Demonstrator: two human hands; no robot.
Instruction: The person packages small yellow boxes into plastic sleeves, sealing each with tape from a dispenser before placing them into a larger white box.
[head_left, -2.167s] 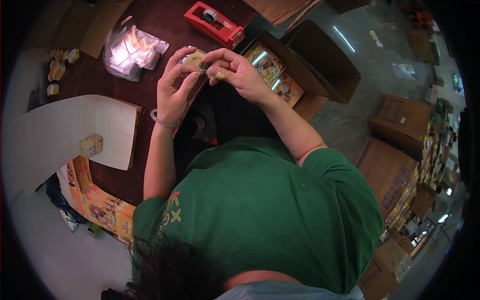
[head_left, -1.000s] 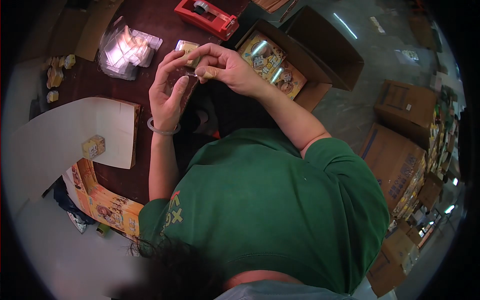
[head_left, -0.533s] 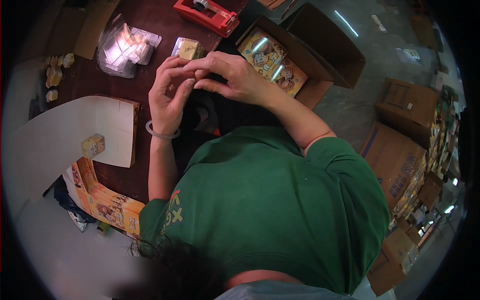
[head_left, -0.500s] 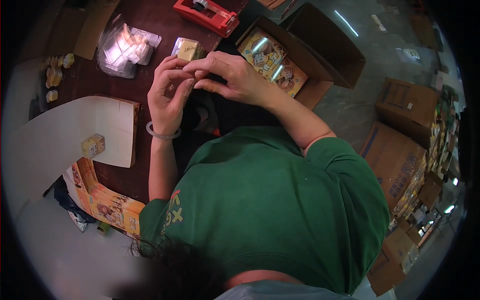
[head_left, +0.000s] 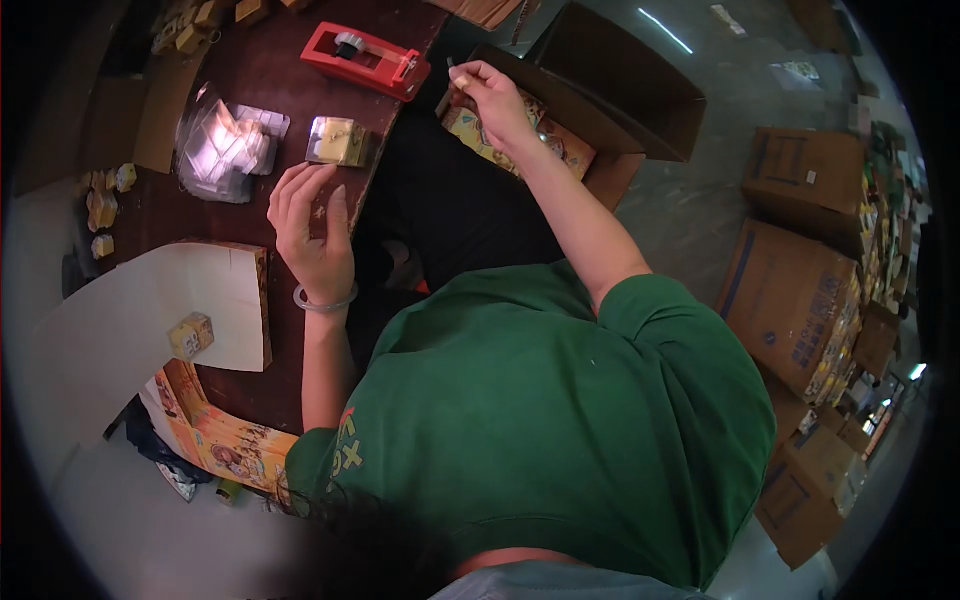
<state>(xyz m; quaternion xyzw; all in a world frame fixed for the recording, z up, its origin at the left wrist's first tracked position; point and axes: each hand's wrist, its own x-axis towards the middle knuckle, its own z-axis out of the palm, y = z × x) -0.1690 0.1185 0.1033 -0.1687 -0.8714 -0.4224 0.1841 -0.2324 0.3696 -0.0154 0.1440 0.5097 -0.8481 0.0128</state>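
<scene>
Small box observed on the counter, in front of the left hand; right hand raised at the open carton.

The small box (head_left: 338,142) is seated on the counter (head_left: 250,55) near its edge, just beyond the fingertips of the left hand (head_left: 312,240), whose fingers are loosely curled, with the thumb spread apart. The right hand (head_left: 497,108) is positioned over the carton (head_left: 620,175), in which printed boxes (head_left: 572,150) are contained; its thumb and forefinger are drawn close together, but whether anything is pinched cannot be told. A red tape dispenser (head_left: 365,60) and a clear plastic pile (head_left: 230,150) are noted near the small box.
</scene>
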